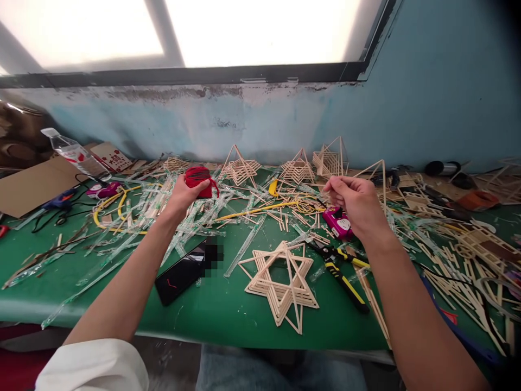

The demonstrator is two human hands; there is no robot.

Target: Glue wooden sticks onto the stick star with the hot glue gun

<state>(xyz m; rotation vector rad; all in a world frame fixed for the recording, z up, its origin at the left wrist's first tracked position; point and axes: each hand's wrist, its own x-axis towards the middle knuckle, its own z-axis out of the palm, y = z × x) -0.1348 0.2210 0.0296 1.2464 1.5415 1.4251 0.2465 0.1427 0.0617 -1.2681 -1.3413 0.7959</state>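
My left hand [184,191] is closed round a small ball of red yarn [197,176] with dark strands, raised over the cluttered middle of the table. A loose red end hangs at the ball's right side. My right hand [353,202] is raised to the right with thumb and fingers pinched together; what they hold, if anything, is too fine to make out. Just below it lies a purple tape measure [337,222]. Between my forearms, near the front edge, a star-shaped frame of stacked wooden sticks [280,285] rests on the green tabletop [228,320].
Black-and-yellow pliers [345,285] lie right of the star, and a black phone [183,274] lies left of it. Several stick frames [240,168] stand along the wall. Clear wrappers [246,244] and loose sticks cover much of the table. A plastic bottle [77,155] leans at the left.
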